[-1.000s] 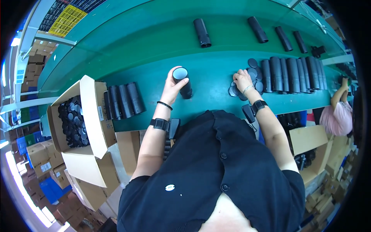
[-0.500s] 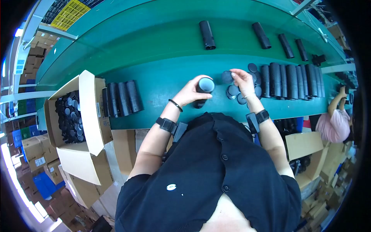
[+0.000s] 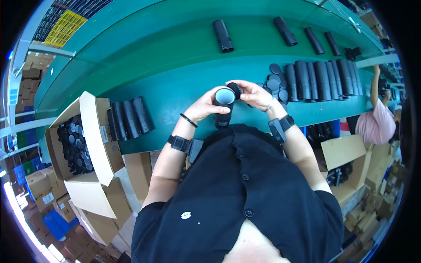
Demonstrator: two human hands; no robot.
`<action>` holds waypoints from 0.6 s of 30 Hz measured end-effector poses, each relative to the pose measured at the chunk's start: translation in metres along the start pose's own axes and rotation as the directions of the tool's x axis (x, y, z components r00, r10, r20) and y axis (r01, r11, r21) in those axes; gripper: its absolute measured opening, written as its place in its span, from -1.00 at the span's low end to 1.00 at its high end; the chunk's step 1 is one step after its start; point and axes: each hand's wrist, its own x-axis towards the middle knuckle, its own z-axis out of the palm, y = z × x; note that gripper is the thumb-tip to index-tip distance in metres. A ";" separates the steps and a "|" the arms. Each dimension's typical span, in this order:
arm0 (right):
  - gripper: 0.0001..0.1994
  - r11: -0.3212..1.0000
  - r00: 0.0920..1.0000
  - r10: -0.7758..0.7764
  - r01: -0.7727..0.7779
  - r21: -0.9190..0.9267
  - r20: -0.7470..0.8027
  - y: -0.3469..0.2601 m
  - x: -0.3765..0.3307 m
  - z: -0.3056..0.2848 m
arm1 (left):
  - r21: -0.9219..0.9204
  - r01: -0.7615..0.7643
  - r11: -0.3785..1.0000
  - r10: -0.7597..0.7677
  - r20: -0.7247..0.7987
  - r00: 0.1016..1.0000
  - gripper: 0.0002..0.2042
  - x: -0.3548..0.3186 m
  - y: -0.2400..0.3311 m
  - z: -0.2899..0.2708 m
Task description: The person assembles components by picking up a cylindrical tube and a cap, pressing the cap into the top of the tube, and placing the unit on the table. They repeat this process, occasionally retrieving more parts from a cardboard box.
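My left hand (image 3: pixel 208 105) is wrapped round a black tube (image 3: pixel 222 115), whose open, pale-lined end faces up. Between the fingertips of my right hand (image 3: pixel 254 96) is a round black cap (image 3: pixel 235 90), tilted on edge right beside the tube's mouth. Whether cap and rim touch, I cannot tell. Just right of my right hand lies a loose cluster of black caps (image 3: pixel 275 82) on the green table (image 3: pixel 184 83). A row of black tubes (image 3: pixel 323 81) lies side by side beyond the caps.
More black tubes (image 3: pixel 131 117) lie at the left, beside an open cardboard box (image 3: pixel 96 136) of black discs. Several tubes (image 3: pixel 222 37) rest on the raised back ledge. At the far right, a person in a pink top (image 3: pixel 377 125) works. Another open box (image 3: pixel 344 151) stands below the table's right edge.
My right hand has moved left with the cap, from above the cluster to the tube's mouth. My left hand still holds the tube. The whole view has shifted slightly.
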 end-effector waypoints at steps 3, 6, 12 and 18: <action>-0.45 0.991 0.988 -0.119 0.112 -0.073 -0.099 -0.007 0.003 -0.006 | 0.200 -0.058 0.978 0.093 -0.170 0.981 -0.42 0.002 -0.009 -0.001; -0.47 0.840 0.984 -0.103 0.007 -0.543 -0.146 -0.025 0.000 0.002 | 0.549 -0.124 0.826 0.244 -0.150 0.958 -0.40 0.005 -0.015 -0.006; -0.39 0.300 0.978 -0.195 0.130 -0.945 0.073 -0.028 0.009 0.041 | 0.518 -0.067 0.853 0.205 -0.214 0.955 -0.31 0.008 -0.028 -0.009; -0.42 0.173 0.967 -0.235 0.145 -0.974 0.103 -0.025 0.013 0.042 | 0.575 -0.066 0.815 0.204 -0.179 0.962 -0.28 0.011 -0.048 -0.016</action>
